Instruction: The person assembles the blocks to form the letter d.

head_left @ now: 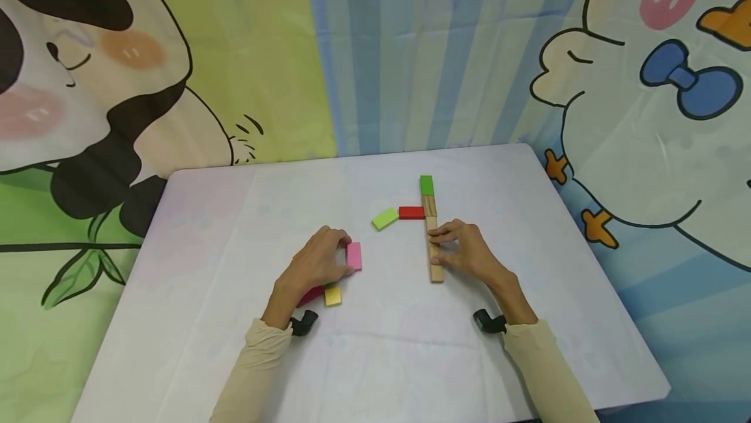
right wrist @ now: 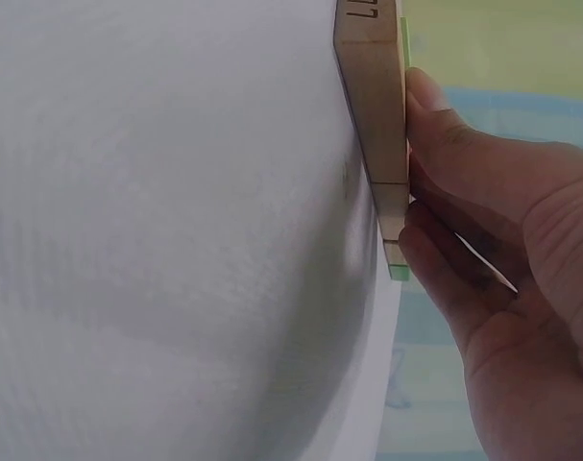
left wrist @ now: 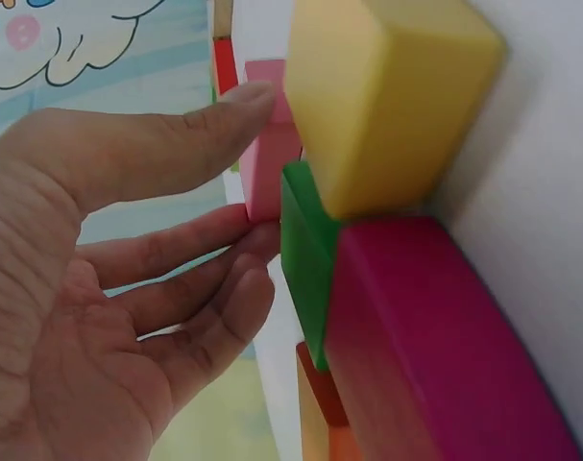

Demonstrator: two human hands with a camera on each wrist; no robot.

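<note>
Pinching the pink block [head_left: 354, 257] by its ends, the left hand [head_left: 313, 263] has it between thumb and fingers, beyond the yellow block [head_left: 332, 296] and to the left of the wooden row [head_left: 434, 248] on the table [head_left: 387, 371]. The right hand [head_left: 472, 250] touches this row, its thumb and fingers being a little spread along it.

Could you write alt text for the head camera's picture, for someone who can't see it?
A person's left hand pinches a pink block while the right hand touches a row of wooden blocks tipped by a green block on a white table. A red block and a lime block branch left off the row. Behind is a cartoon-animal backdrop.
</note>
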